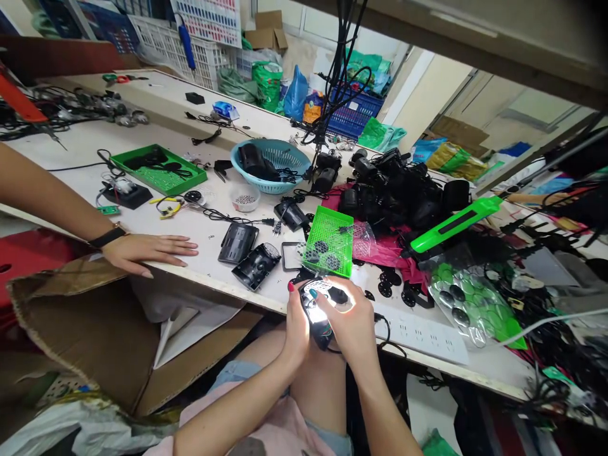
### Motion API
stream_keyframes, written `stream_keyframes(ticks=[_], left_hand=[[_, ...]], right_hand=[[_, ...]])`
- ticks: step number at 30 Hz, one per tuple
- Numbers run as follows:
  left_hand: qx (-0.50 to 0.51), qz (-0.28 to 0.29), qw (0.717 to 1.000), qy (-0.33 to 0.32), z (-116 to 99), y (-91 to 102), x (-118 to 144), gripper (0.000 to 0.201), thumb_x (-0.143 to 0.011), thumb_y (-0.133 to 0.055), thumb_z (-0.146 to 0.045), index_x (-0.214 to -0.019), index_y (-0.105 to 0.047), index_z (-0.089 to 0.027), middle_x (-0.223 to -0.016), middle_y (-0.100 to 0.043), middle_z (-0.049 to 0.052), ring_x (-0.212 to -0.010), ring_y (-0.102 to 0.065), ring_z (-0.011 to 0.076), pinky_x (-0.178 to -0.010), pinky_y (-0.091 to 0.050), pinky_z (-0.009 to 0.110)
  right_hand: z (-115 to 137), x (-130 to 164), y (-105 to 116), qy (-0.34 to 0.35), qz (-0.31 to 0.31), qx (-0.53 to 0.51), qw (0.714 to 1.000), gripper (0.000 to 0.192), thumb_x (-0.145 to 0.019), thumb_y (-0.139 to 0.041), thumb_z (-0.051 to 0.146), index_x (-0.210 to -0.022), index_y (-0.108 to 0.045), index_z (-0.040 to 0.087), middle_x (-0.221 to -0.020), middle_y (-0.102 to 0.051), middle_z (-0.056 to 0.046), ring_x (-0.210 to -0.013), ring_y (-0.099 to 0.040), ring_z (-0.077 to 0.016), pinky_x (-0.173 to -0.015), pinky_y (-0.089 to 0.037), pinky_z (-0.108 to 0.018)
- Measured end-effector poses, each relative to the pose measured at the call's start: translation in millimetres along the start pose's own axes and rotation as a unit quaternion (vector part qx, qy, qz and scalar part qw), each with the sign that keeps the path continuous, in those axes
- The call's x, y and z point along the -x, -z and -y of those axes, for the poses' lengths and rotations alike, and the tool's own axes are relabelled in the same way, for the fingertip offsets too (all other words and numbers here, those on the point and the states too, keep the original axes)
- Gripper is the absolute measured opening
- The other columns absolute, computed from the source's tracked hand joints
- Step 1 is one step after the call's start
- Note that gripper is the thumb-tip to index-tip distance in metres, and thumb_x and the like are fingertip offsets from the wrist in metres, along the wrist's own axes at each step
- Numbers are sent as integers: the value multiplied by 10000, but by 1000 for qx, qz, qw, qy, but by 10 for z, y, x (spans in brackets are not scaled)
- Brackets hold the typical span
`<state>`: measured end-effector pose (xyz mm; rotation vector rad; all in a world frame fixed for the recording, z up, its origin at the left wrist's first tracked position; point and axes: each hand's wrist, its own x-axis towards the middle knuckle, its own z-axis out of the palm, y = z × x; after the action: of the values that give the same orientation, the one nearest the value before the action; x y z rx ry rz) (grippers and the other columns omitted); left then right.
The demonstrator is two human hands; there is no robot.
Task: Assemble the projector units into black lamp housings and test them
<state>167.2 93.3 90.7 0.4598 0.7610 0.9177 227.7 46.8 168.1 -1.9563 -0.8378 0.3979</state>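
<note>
1. Cluttered and long, the white workbench (199, 104) stretches away beyond my fingers, strewn with cables, trays and black plastic parts.
2. Off to the left of my fingers, a co-worker's hand (147, 250) lies flat on the bench edge, well apart from mine, above an open cardboard box (95, 323).
3. Farther out from my fingertips sits a blue basket (275, 166); a heap of black housings (394, 187) lies to its right.
4. Just beyond my fingertips, a small green mesh tray (330, 239) holds a few round black pieces, and two black shells (247, 253) lie to its left.
5. My left hand (295, 326) and right hand (351, 323) are both wrapped around a small black device (320, 310), held over my lap just below the bench edge, its lit face glaring.
6. I judge the work goes best if my left fingers keep the body steady while my right fingertips press squarely on the top piece, keeping the coloured wires (324, 330) underneath from being pinched.
</note>
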Motion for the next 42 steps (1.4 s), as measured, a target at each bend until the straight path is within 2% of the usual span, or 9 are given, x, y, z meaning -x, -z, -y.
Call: stream_keyframes(ticks=[4,10,19,26,34,42], left_hand=[[-17,3,999,-33,-15,24,37,607,-846,-510,-710,-1090,-680,-181,-1132,-737,97,-1160,-632,279,-1033,-469,374],[-34,4,998,-49,-33,27,55,606,-857,-478,-715,-1069,-672,-181,-1108,-733,93,-1125,-636,279,-1002,-474,375],[-49,16,998,-39,-47,55,75,580,-912,-403,-686,-1086,-655,-193,-1106,-726,85,-1093,-637,264,-973,-471,363],[-48,12,998,-32,-73,37,92,606,-883,-429,-714,-1047,-667,-181,-1068,-734,92,-1096,-632,278,-975,-473,371],[-46,10,999,-21,-113,48,76,645,-857,-453,-742,-1025,-696,-168,-1021,-755,97,-1033,-672,280,-956,-500,375],[-38,-21,999,19,-134,42,82,665,-826,-486,-762,-1033,-700,-168,-1040,-748,104,-1054,-666,280,-963,-495,370]], right_hand=[[-102,33,-61,1,-24,25,999,404,-719,-741,440,-1067,-734,236,-1107,-689,-88,-1058,-640,-295,-996,-478,-472],[-122,86,-58,32,-13,11,999,412,-743,-732,417,-1114,-726,239,-1148,-680,-89,-1090,-634,-281,-1011,-484,-457],[-78,74,-66,8,-7,-6,1000,427,-733,-744,405,-1124,-725,234,-1143,-688,-74,-1066,-651,-261,-1003,-499,-423],[-100,56,-111,-22,-16,4,1000,476,-703,-750,436,-1130,-733,227,-1128,-692,-88,-1055,-652,-281,-992,-496,-452],[-86,4,-87,-10,-6,18,1000,434,-679,-758,407,-1062,-762,204,-1101,-707,-109,-1039,-662,-289,-1012,-483,-452],[-71,-17,-83,-22,-4,41,999,433,-673,-759,422,-1052,-765,213,-1074,-717,-100,-999,-672,-289,-985,-489,-453]])
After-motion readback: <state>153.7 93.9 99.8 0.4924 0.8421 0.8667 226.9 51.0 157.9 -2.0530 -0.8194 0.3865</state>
